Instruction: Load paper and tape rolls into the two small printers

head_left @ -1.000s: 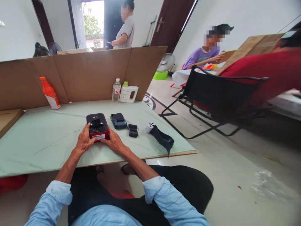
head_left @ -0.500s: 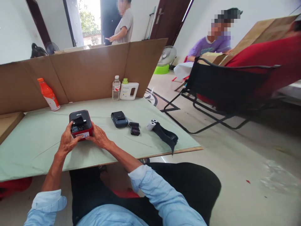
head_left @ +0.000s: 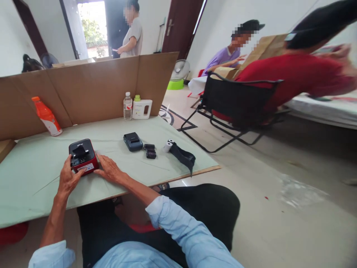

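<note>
A small red-and-black label printer (head_left: 81, 156) rests on the pale green tabletop (head_left: 33, 175). My left hand (head_left: 67, 178) grips its left side with the thumb on its front edge. My right hand (head_left: 109, 170) lies against its right side, fingers stretched toward it. A dark blue handheld device (head_left: 133, 141) lies further right, then two small black parts (head_left: 150, 150), a white paper roll (head_left: 167, 145) and a black strap (head_left: 184, 158).
A cardboard screen (head_left: 92, 89) walls the table's far side. An orange bottle (head_left: 47, 116), a water bottle (head_left: 127, 106) and a white jug (head_left: 142, 109) stand by it. A person in red sits in a black folding chair (head_left: 237, 108); two other people are behind.
Both hands have slid the printer leftward along the table. The view has swung to the right, and the person in red has leaned further over.
</note>
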`<state>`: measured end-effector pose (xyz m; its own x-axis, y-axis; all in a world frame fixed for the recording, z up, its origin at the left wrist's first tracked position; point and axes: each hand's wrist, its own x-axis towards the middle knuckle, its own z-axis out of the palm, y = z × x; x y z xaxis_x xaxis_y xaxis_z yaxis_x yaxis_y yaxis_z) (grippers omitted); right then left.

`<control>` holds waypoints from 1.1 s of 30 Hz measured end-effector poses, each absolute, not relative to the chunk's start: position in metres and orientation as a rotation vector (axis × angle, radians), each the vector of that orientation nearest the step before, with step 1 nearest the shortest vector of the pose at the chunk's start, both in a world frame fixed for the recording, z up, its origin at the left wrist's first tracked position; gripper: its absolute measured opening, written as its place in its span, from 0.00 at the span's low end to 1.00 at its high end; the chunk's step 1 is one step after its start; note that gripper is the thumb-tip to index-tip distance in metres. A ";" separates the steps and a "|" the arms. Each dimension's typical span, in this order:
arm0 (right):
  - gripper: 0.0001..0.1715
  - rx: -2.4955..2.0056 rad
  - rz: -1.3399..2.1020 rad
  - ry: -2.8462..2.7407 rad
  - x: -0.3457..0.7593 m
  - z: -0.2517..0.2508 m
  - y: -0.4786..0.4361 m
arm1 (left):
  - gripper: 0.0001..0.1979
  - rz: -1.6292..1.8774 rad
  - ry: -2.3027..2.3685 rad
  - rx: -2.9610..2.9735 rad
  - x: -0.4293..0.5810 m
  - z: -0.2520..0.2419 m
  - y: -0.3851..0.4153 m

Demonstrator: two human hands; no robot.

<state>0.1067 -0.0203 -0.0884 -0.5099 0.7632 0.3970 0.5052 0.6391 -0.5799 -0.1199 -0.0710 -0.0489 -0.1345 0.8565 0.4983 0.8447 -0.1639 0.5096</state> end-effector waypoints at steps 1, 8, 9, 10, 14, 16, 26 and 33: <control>0.43 -0.992 0.492 -2.236 0.113 -0.088 -0.023 | 0.43 1.214 2.031 2.084 -0.118 -0.047 -0.073; 0.21 -1.094 0.312 -2.261 0.165 -0.094 -0.040 | 0.28 1.339 2.149 2.332 -0.079 -0.023 -0.094; 0.20 -1.114 0.299 -2.257 0.171 -0.096 -0.041 | 0.25 1.365 2.122 2.380 -0.069 -0.019 -0.097; 0.18 -1.134 0.289 -2.251 0.178 -0.097 -0.041 | 0.23 1.382 2.083 2.430 -0.058 -0.016 -0.099; 0.15 -1.246 0.254 -2.189 0.204 -0.096 -0.040 | 0.15 1.277 1.869 2.634 -0.020 -0.016 -0.094; 0.15 -1.313 0.243 -2.140 0.216 -0.093 -0.037 | 0.13 1.098 1.735 2.693 -0.008 -0.024 -0.083; 0.16 -1.477 0.186 -2.033 0.259 -0.099 -0.028 | 0.22 0.575 1.687 2.658 0.006 -0.067 -0.009; 0.25 -1.288 0.133 -1.819 0.274 -0.090 -0.006 | 0.35 0.404 1.652 2.406 0.059 -0.058 0.027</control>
<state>0.2739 -0.0060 -0.0902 -0.0777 0.8057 0.5872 0.7121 0.4571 -0.5329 0.0591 0.0268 -0.0577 0.3404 0.9335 0.1131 0.8803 -0.3586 0.3105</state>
